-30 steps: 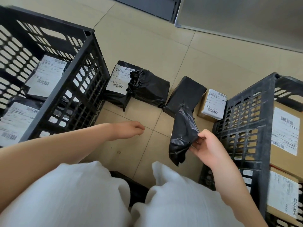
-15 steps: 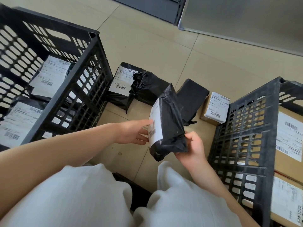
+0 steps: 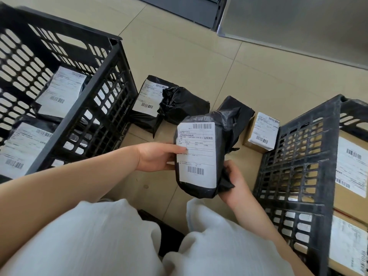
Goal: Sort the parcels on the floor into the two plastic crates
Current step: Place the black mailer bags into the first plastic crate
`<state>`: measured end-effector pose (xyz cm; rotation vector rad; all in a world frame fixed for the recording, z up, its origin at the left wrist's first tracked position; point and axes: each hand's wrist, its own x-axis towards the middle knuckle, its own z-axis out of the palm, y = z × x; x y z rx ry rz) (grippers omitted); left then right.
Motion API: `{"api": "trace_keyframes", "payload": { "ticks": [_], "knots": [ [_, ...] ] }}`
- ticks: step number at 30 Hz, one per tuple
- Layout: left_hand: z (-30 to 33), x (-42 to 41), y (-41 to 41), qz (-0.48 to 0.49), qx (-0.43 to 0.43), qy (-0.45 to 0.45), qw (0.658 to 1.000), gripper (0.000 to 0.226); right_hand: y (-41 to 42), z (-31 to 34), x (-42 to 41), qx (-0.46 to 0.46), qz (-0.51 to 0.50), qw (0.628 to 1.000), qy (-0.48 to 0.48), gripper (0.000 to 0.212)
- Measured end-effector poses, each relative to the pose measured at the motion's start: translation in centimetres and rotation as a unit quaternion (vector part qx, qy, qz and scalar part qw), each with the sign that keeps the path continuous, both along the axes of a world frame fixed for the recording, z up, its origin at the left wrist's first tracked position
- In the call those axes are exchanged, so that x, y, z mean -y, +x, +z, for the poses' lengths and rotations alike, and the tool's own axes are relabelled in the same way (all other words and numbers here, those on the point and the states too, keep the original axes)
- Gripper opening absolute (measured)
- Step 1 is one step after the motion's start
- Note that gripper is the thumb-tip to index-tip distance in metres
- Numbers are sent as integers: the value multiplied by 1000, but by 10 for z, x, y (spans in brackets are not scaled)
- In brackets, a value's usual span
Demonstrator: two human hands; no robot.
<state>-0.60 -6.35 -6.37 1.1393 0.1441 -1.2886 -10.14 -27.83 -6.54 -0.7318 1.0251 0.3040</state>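
Note:
I hold a black plastic-bag parcel (image 3: 221, 134) upright above the floor, its white label facing me. My left hand (image 3: 157, 156) grips its left edge, a finger lying across the label. My right hand (image 3: 233, 182) grips its lower right corner. The left black crate (image 3: 99, 80) holds two black bag parcels with labels (image 3: 61, 92). The right black crate (image 3: 298, 156) holds cardboard boxes (image 3: 350, 166). On the floor between the crates lie a labelled black bag parcel (image 3: 147, 98), a crumpled black bag parcel (image 3: 185, 104), another black parcel (image 3: 245, 112) and a small cardboard box (image 3: 262, 132).
Beige floor tiles (image 3: 199, 56) stretch beyond the parcels. A grey panel (image 3: 298, 22) and a dark base (image 3: 185, 8) stand at the far edge. My knees in white trousers (image 3: 99, 240) fill the bottom of the view.
I lifted the black bag parcel off the floor with my right hand, my left hand joined it, and the parcel turned so its label faces me.

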Motion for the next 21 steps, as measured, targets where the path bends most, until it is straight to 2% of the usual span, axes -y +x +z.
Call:
{"api": "trace_keyframes", "payload": {
  "ticks": [2,4,7,8,9,11,12,14,17,21],
  "knots": [
    [-1,1,0,18,7,1,1000,45,3,-6,7,-27,73,992,-103,21],
    [-2,2,1,27,13,1,1000,49,4,-9,12,-44,151,963,-220,14],
    [-4,4,1,52,24,34,998,46,-3,1,18,32,146,894,-422,15],
    [-4,4,1,65,25,44,997,45,-4,6,18,72,142,873,-461,18],
    [-4,5,1,76,26,52,995,46,-4,10,16,115,135,869,-463,19],
    [-5,6,1,83,29,57,994,51,-2,14,8,161,144,897,-385,21],
    [-4,6,1,81,31,58,995,54,0,14,3,161,166,912,-340,24],
    [-3,5,0,77,29,60,995,56,4,13,-4,162,213,918,-294,29],
    [-2,3,1,68,27,63,995,52,8,10,-10,157,206,929,-264,38],
    [7,2,2,66,28,66,995,39,16,13,-10,141,178,951,-210,25]
  ]
}}
